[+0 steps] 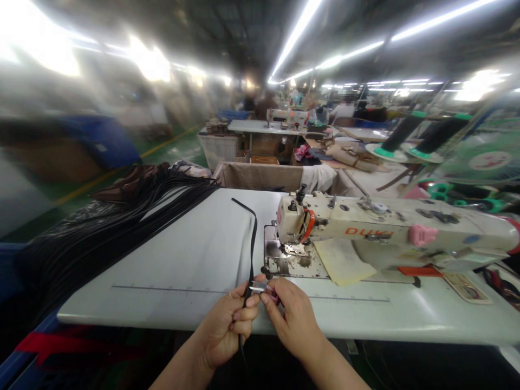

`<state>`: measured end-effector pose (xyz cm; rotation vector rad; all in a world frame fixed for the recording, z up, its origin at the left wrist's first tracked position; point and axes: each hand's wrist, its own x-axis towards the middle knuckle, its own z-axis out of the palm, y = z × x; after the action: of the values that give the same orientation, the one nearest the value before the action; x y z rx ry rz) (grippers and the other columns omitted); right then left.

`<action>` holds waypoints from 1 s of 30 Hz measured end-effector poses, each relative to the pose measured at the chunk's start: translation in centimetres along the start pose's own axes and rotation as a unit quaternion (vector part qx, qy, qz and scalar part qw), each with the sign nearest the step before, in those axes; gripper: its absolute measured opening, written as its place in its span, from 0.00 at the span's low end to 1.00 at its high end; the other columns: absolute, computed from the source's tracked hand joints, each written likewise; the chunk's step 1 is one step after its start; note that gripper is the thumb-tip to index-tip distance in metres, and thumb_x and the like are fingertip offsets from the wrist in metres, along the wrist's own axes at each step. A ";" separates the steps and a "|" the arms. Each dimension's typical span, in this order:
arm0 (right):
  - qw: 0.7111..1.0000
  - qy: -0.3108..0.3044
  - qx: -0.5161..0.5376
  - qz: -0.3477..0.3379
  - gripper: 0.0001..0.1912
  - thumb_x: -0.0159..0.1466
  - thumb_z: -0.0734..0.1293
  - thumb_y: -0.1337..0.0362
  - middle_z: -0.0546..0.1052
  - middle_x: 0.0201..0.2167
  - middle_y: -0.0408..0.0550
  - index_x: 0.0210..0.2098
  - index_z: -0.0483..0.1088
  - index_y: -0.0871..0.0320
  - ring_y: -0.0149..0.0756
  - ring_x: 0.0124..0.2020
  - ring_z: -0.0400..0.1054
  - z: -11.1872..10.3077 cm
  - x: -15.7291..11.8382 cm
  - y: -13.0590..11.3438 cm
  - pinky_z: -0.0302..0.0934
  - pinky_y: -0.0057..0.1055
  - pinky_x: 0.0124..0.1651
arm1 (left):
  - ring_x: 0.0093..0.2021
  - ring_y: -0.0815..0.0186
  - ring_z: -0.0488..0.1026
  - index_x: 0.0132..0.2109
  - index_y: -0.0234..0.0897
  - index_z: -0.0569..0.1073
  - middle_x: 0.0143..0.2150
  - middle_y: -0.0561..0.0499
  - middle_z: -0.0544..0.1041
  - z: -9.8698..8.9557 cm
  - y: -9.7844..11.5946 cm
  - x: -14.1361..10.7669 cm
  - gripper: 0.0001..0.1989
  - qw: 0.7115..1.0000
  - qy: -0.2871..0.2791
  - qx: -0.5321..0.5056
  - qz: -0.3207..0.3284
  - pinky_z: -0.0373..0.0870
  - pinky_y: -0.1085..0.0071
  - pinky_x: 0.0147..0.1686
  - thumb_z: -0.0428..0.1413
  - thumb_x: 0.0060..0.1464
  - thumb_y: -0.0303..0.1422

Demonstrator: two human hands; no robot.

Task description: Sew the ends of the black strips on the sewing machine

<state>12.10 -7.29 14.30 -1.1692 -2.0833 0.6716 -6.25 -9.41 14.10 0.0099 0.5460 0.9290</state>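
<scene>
My left hand (231, 322) is closed around a narrow black strap (253, 238). The strap's upper length runs away from me over the table and bends to the left near its far end, while a short tail hangs below my fist. Close beside it, my right hand (294, 317) is closed on a small pink-handled tool with a bright blade (257, 289). The blade's tip meets the strap at my left fingertips. Most of the tool is hidden by my fingers, so its exact kind is unclear.
A sewing machine (345, 222) stands on the white table (182, 260) to the right, a yellowish sheet (345, 261) under its arm. Many black straps (122, 233) drape over the table's left side. Black thread cones (406, 132) stand behind; people sit farther back.
</scene>
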 end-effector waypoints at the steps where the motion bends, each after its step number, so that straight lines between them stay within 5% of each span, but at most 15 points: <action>1: 1.000 -0.005 0.027 0.014 0.13 0.73 0.61 0.54 0.73 0.32 0.46 0.37 0.69 0.54 0.38 0.35 0.66 0.2 0.0 0.1 0.57 0.34 0.38 | 0.18 0.84 0.49 0.54 0.33 0.74 0.31 0.57 0.59 0.0 0.0 0.0 0.19 1.000 0.000 0.006 -0.001 0.39 0.87 0.14 0.51 0.59 0.15; 4: 0.978 -0.036 0.187 0.084 0.19 0.71 0.63 0.46 0.68 0.28 0.42 0.33 0.68 0.54 0.35 0.31 0.62 0.8 0.1 0.5 0.56 0.32 0.36 | 0.18 0.84 0.48 0.55 0.34 0.74 0.31 0.58 0.59 0.0 0.0 0.0 0.20 1.000 -0.001 0.007 0.000 0.39 0.88 0.14 0.52 0.58 0.15; 7: 0.912 -0.080 0.362 0.176 0.24 0.69 0.62 0.40 0.57 0.21 0.36 0.30 0.65 0.54 0.30 0.23 0.50 1.3 0.2 0.8 0.48 0.30 0.28 | 0.18 0.84 0.49 0.55 0.33 0.75 0.31 0.57 0.59 -0.3 0.0 0.1 0.21 1.000 -0.010 -0.019 -0.002 0.40 0.88 0.14 0.52 0.58 0.14; 9: 0.898 -0.081 0.387 0.194 0.25 0.68 0.63 0.39 0.55 0.21 0.35 0.30 0.64 0.54 0.30 0.23 0.47 1.4 0.2 0.8 0.46 0.30 0.28 | 0.18 0.84 0.51 0.55 0.32 0.75 0.32 0.57 0.60 -0.5 0.0 0.2 0.21 0.999 -0.017 -0.035 -0.005 0.41 0.88 0.14 0.51 0.58 0.13; 16: 0.978 -0.026 0.171 0.117 0.20 0.71 0.62 0.46 0.67 0.28 0.41 0.32 0.67 0.54 0.35 0.32 0.61 0.8 0.1 0.5 0.54 0.30 0.35 | 0.18 0.84 0.53 0.59 0.35 0.74 0.32 0.57 0.61 -0.5 0.1 -0.1 0.25 0.999 -0.033 -0.043 -0.006 0.41 0.88 0.14 0.51 0.58 0.12; 30: 0.994 0.003 0.097 0.055 0.14 0.74 0.60 0.53 0.71 0.30 0.43 0.36 0.68 0.54 0.36 0.34 0.66 0.9 -0.4 0.1 0.57 0.31 0.38 | 0.18 0.84 0.53 0.58 0.35 0.72 0.32 0.57 0.60 0.6 0.2 -0.4 0.23 0.998 0.001 -0.057 -0.005 0.41 0.89 0.14 0.45 0.63 0.13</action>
<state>11.63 -7.70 13.51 -1.1785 -1.9122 0.8992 -6.27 -9.49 14.87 -0.0969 0.4936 0.9486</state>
